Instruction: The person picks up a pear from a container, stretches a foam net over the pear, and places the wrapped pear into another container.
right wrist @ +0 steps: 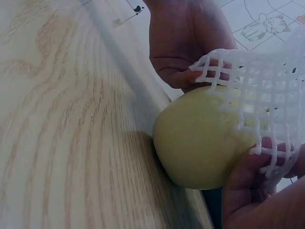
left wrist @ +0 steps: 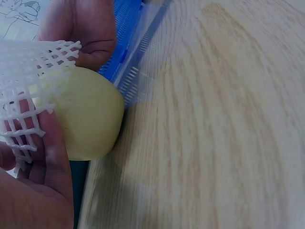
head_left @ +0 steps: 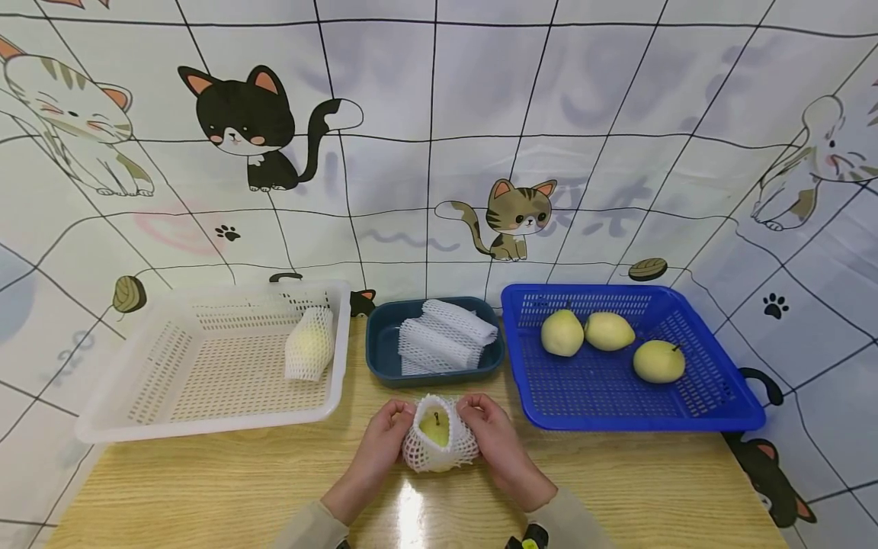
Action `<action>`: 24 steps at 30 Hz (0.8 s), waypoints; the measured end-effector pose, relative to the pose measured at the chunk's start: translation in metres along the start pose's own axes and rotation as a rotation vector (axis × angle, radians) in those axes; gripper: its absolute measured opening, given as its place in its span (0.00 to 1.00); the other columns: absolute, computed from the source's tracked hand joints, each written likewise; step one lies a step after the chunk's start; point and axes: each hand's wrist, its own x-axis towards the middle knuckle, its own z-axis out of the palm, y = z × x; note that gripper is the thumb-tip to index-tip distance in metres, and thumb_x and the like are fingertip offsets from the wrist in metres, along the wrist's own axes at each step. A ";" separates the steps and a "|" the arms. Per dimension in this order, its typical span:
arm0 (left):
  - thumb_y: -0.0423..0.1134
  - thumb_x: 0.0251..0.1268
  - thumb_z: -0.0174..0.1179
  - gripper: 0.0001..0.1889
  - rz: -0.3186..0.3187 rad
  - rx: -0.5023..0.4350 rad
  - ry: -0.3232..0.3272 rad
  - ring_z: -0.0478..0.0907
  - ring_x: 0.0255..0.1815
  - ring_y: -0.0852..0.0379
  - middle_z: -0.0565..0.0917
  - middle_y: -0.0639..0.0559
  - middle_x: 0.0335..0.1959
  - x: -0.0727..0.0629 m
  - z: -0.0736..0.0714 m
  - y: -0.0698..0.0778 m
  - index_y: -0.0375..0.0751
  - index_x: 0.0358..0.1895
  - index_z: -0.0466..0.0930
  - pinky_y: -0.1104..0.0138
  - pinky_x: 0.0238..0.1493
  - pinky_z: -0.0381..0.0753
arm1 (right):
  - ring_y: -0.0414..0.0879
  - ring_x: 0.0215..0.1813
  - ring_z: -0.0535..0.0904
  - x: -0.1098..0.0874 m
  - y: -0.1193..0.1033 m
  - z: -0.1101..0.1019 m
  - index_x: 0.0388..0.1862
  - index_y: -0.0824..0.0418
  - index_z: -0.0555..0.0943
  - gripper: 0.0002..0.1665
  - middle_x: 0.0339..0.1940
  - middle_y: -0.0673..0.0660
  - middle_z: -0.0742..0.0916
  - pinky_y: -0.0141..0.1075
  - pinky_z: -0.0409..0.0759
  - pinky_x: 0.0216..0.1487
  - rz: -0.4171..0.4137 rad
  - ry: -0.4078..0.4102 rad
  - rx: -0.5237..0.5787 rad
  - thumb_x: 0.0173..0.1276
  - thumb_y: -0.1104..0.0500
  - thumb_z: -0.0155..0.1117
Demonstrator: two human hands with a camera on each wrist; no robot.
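Between the two hands, a yellow-green pear [head_left: 434, 428] stands on the wooden table with its stem up. A white foam net sleeve [head_left: 439, 459] is around its upper part; the wrist views show the pear's lower part bare [left wrist: 95, 119]. My left hand [head_left: 381, 444] pinches the sleeve's edge on the left side, fingers curled. On the right side my right hand [head_left: 499, 446] grips the sleeve in the same way. In the right wrist view, the net [right wrist: 257, 90] spreads between both hands, with some fingers hidden behind it.
A white basket [head_left: 206, 427] at left holds one pear in a net sleeve [head_left: 310, 345]. Behind the hands, a dark teal tray [head_left: 384, 376] contains several folded foam nets [head_left: 446, 335]. The blue basket [head_left: 631, 422] at right holds three bare pears [head_left: 562, 333].
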 end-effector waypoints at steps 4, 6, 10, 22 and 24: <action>0.44 0.85 0.49 0.16 -0.003 0.016 0.010 0.80 0.29 0.59 0.85 0.50 0.33 0.001 0.000 -0.002 0.30 0.54 0.71 0.68 0.27 0.78 | 0.44 0.42 0.78 0.002 0.004 -0.001 0.53 0.69 0.73 0.18 0.39 0.55 0.83 0.33 0.78 0.41 -0.004 0.001 -0.017 0.80 0.53 0.59; 0.44 0.85 0.48 0.16 -0.002 0.024 0.010 0.79 0.29 0.59 0.84 0.50 0.32 0.001 0.000 -0.002 0.30 0.53 0.71 0.68 0.27 0.78 | 0.44 0.41 0.78 0.003 0.007 -0.002 0.53 0.69 0.74 0.18 0.39 0.55 0.83 0.33 0.78 0.41 -0.007 0.003 -0.028 0.80 0.53 0.60; 0.44 0.85 0.48 0.16 0.004 0.056 0.010 0.78 0.29 0.59 0.82 0.52 0.30 0.001 0.000 -0.004 0.30 0.52 0.71 0.68 0.28 0.77 | 0.44 0.41 0.78 0.005 0.010 -0.003 0.52 0.70 0.74 0.19 0.39 0.55 0.82 0.33 0.77 0.42 -0.019 0.002 -0.060 0.81 0.53 0.58; 0.41 0.85 0.48 0.15 0.055 0.183 0.020 0.76 0.28 0.59 0.81 0.51 0.27 0.001 -0.002 -0.011 0.28 0.51 0.72 0.70 0.30 0.74 | 0.43 0.39 0.77 0.004 0.015 -0.005 0.54 0.71 0.73 0.17 0.37 0.54 0.81 0.33 0.76 0.39 -0.020 -0.011 -0.098 0.83 0.55 0.55; 0.41 0.85 0.47 0.15 0.059 0.189 0.017 0.77 0.29 0.59 0.82 0.50 0.28 0.001 -0.002 -0.012 0.28 0.51 0.72 0.69 0.29 0.75 | 0.43 0.38 0.77 0.004 0.016 -0.005 0.54 0.71 0.73 0.17 0.37 0.54 0.81 0.33 0.76 0.39 -0.021 -0.013 -0.106 0.83 0.56 0.55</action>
